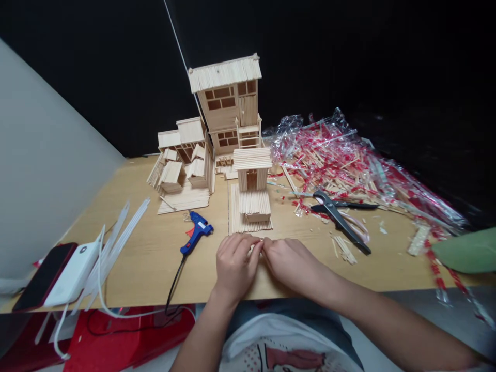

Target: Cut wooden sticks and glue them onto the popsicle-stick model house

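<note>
My left hand (pixel 237 261) and my right hand (pixel 289 261) meet at the fingertips, close to the table's front edge. Both are closed in a pinch; whatever lies between the fingers is too small to make out. Right behind them stands a small model house (pixel 253 199) of thin wooden sticks, with a slatted roof and stick base. Behind it rises a taller stick house (pixel 228 108) with window frames. A lower stick courtyard model (pixel 182 165) is at the left. To the left of my hands lies a blue glue gun (pixel 196 235) with an orange-red trigger.
Crumpled clear and red wrappers (pixel 333 155) with loose sticks are heaped at the right. Dark-handled cutters (pixel 341 222) and cut stick pieces (pixel 344 250) lie nearer. At left are white glue sticks (pixel 120 248), a white power bank (pixel 73 271), a dark phone (pixel 44 276) and cables.
</note>
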`<state>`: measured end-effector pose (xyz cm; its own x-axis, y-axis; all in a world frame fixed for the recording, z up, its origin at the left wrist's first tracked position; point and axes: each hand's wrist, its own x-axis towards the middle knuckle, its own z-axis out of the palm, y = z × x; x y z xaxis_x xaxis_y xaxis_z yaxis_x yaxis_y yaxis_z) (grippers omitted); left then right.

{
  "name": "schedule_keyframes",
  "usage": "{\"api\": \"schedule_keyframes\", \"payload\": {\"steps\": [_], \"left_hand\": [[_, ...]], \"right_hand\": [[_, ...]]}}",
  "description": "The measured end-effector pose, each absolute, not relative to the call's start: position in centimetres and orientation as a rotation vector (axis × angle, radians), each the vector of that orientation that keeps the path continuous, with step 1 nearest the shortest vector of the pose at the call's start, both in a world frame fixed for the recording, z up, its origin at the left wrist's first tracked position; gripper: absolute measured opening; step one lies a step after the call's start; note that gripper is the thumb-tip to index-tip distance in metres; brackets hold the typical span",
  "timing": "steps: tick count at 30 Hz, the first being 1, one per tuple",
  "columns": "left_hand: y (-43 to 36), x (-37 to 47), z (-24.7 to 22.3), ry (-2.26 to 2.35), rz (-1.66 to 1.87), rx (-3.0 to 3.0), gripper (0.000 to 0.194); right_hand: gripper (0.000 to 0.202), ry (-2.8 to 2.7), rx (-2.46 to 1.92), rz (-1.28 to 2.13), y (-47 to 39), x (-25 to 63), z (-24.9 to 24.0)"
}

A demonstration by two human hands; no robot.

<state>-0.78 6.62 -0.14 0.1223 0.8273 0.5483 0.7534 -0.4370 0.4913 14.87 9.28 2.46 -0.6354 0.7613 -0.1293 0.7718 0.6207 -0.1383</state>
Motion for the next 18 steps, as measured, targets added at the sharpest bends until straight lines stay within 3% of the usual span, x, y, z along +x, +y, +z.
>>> {"api": "schedule_keyframes", "payload": {"steps": [6, 18], "left_hand": [[5.6, -1.5, -3.7, 1.792, 1.143, 2.059, 0.011], [5.9, -1.8, -4.0, 1.8, 1.131, 1.965, 0.01]], "right_hand": [[0.031, 2.709, 1.367, -0.315, 8.6, 13.5, -0.9], [0.035, 2.666, 1.368, -0.315, 9.3, 13.0, -1.0]]}}
